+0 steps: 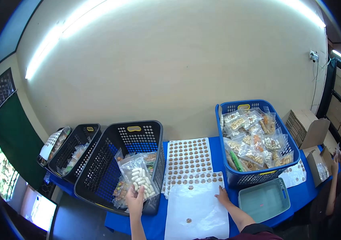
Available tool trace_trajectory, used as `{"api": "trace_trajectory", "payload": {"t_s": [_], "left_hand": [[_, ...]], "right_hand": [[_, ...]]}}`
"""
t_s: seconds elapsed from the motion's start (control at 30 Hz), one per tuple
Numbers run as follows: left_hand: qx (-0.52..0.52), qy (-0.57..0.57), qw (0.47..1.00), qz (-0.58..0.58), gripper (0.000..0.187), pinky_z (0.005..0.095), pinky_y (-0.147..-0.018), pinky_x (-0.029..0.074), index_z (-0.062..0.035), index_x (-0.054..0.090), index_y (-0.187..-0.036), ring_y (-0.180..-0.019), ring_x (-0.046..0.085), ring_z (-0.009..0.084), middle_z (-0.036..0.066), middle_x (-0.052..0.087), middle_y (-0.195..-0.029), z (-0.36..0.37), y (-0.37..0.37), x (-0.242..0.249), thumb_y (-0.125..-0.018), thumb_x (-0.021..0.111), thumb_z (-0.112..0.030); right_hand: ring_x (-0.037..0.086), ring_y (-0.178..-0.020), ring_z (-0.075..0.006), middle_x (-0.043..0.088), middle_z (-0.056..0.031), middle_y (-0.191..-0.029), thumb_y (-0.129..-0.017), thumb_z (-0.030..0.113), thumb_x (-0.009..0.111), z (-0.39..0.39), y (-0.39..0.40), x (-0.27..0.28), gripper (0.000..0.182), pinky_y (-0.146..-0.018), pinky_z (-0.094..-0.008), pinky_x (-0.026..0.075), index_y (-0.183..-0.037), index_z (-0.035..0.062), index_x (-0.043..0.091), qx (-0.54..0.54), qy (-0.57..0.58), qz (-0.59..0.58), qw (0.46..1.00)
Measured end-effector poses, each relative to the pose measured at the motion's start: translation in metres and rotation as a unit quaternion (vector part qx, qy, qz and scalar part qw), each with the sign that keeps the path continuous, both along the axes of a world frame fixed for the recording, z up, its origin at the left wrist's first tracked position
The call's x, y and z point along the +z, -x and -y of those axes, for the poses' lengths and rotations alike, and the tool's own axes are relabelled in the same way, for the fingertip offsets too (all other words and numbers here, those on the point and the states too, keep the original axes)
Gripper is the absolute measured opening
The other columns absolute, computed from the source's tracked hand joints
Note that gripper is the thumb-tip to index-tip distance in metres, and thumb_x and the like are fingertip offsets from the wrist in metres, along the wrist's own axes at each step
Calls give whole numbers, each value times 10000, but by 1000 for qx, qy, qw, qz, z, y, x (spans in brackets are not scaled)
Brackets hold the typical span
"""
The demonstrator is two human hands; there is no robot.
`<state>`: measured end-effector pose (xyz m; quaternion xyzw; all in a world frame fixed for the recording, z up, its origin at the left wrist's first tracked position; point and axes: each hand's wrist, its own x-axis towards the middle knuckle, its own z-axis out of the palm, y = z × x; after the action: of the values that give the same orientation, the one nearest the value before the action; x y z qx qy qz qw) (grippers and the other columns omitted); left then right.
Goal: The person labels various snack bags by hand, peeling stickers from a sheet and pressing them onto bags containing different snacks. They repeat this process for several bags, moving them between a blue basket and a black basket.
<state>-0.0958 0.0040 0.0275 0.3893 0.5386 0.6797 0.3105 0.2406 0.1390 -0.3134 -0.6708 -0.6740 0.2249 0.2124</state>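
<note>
My left hand point(135, 199) pinches the lower edge of a clear bag of white capsules point(141, 178), held over the front right of a black basket point(98, 172). More bags lie inside that basket. My right hand point(223, 197) has its fingers spread at the right edge of a mostly bare white sticker sheet point(196, 202), which bears a couple of round brown stickers. Behind and partly under it lie sheets full of round stickers point(189, 156).
A blue basket point(254, 174) full of filled bags stands right, with a translucent green tray point(264, 202) before it. Further right are cardboard boxes point(316, 134) and another person's hands point(334, 162). Two more dark baskets point(74, 148) stand left. Blue cloth point(216, 152) covers the table.
</note>
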Motion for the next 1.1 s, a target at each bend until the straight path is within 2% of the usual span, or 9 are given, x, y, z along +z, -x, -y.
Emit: {"api": "trace_trajectory", "payload": {"t_s": [0.03,0.13,0.33,0.47,0.57,0.8,1.0,1.03,1.1], "left_hand": [[10,-15,1000,0,270,203,-662,429,59,474,-1052,-781,531,76,53,551,-913,-2,3,-7,-825,537,-74],[10,-22,1000,-17,262,201,-661,427,58,480,-1045,-781,530,73,54,551,-916,-1,4,-6,-827,535,-77],[-15,-22,1000,10,282,218,-714,442,37,472,-1089,-834,541,92,59,555,-972,0,3,-7,-831,527,-64],[-24,-40,999,-4,293,226,-713,449,37,462,-1105,-856,541,98,66,550,-990,-2,3,-7,-834,520,-60],[-19,-28,999,12,282,228,-712,455,40,464,-1092,-849,544,101,71,551,-981,-1,4,-5,-836,517,-64],[-3,-40,999,-10,297,221,-680,459,53,461,-1102,-818,564,111,83,561,-990,-4,9,-12,-834,515,-62],[55,-47,997,-7,206,218,-695,433,36,500,-1011,-823,529,90,53,555,-928,4,-4,-2,-835,520,-68],[61,-104,989,-88,211,216,-692,427,41,488,-1011,-808,520,90,47,547,-913,8,-1,-7,-834,518,-69],[130,-181,972,-79,242,211,-704,421,44,465,-1044,-812,514,95,46,537,-932,20,-22,-6,-831,511,-62]], "right_hand": [[446,-1002,-387,388,-265,-1132,-718,164,635,2,2,-1,630,-854,-391,386,-1237,-20,330,18,-15,-5,1000],[451,-964,-394,371,-260,-1105,-737,133,602,11,7,-7,592,-836,-393,396,-1240,-20,330,62,-22,97,993],[447,-941,-393,364,-254,-1081,-713,86,574,25,11,24,563,-831,-400,387,-1232,16,369,7,1,43,999],[397,-1006,-383,358,-235,-1086,-683,72,567,38,4,27,579,-863,-383,362,-1229,43,374,76,23,46,996],[368,-1043,-378,355,-227,-1110,-674,108,600,58,6,19,656,-876,-395,346,-1267,86,318,70,-42,2,997],[254,-1182,-402,259,-270,-1266,-672,323,644,174,43,85,835,-926,-551,213,-1334,143,167,98,30,87,991],[167,-1239,-405,202,-273,-1311,-682,396,632,191,35,58,875,-955,-576,128,-1344,126,127,103,17,103,989],[178,-1235,-399,210,-265,-1310,-681,394,635,188,35,58,877,-950,-579,140,-1344,130,126,99,9,100,990],[194,-1233,-384,225,-246,-1308,-672,380,650,182,36,59,886,-946,-580,155,-1344,134,126,93,1,85,992]]}}
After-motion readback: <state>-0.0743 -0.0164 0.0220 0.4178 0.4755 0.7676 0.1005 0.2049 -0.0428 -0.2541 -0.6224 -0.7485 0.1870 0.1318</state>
